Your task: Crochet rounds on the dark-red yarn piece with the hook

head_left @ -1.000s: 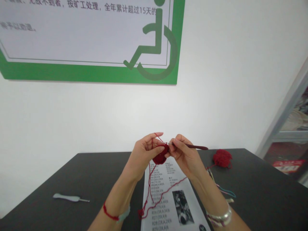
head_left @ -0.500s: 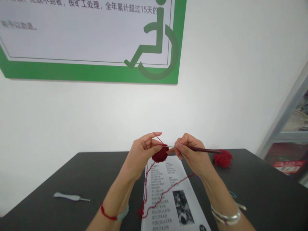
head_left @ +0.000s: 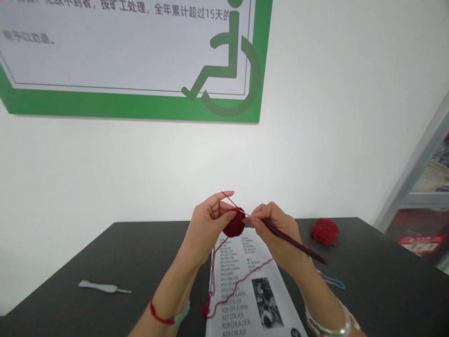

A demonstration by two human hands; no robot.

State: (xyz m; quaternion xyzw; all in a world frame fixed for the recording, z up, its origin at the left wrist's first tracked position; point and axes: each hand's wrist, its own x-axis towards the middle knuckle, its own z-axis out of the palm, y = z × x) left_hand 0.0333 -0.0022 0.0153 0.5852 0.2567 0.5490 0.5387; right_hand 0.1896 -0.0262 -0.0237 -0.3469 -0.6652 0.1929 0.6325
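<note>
My left hand (head_left: 209, 221) pinches the edge of a small round dark red crochet piece (head_left: 234, 226) between thumb and finger. Red yarn (head_left: 229, 199) runs taut over its raised index finger down to the piece. My right hand (head_left: 275, 225) grips a crochet hook (head_left: 296, 244) with a dark red-brown handle, which slants down to the right. The thin metal shaft reaches the top edge of the crochet piece; its very tip is too small to make out. Loose yarn hangs below the piece onto a printed sheet (head_left: 233, 276).
A ball of red yarn (head_left: 325, 231) sits at the back right of the black table (head_left: 157, 262). A grey-handled crochet hook (head_left: 101, 286) lies at the left. Beside my right forearm is a light blue cord loop (head_left: 335, 282). A white wall stands close behind the table.
The hook's handle end has swung downward, from nearly level to a steep slant. My right hand has turned and shifted slightly left; my left hand stays nearly in place.
</note>
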